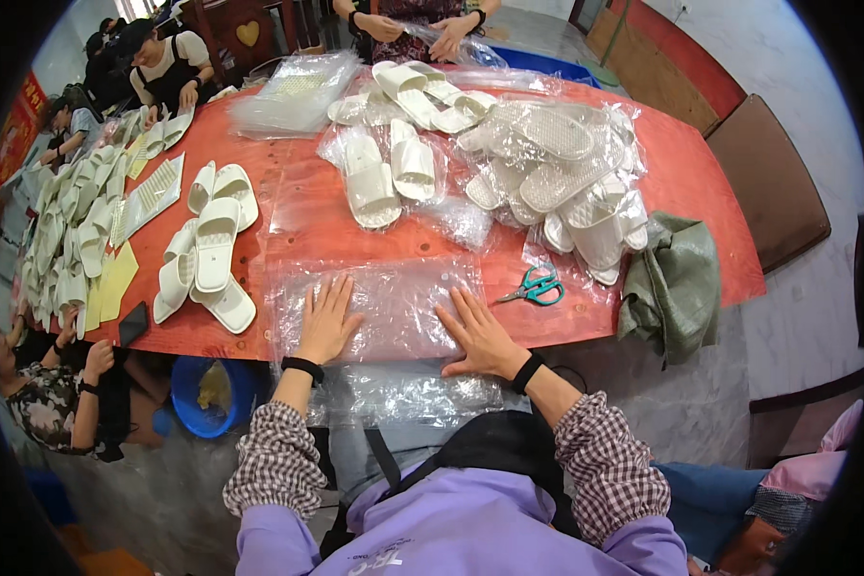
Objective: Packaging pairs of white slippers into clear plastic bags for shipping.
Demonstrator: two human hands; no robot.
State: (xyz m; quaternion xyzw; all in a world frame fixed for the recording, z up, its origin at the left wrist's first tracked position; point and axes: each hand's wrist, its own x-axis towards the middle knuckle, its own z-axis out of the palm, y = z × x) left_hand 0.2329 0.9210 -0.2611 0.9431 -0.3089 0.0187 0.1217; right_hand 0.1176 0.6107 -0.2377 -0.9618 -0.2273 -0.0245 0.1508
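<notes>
Both hands (403, 331) flat on plastic bags (394, 302)

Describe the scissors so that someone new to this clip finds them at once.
Start at the red table and follow its near edge to the right hand, pressed flat on clear plastic bags. Just right of that hand lie the scissors, closed. Their teal handles make them the only coloured tool among white slippers and clear bags.
</notes>
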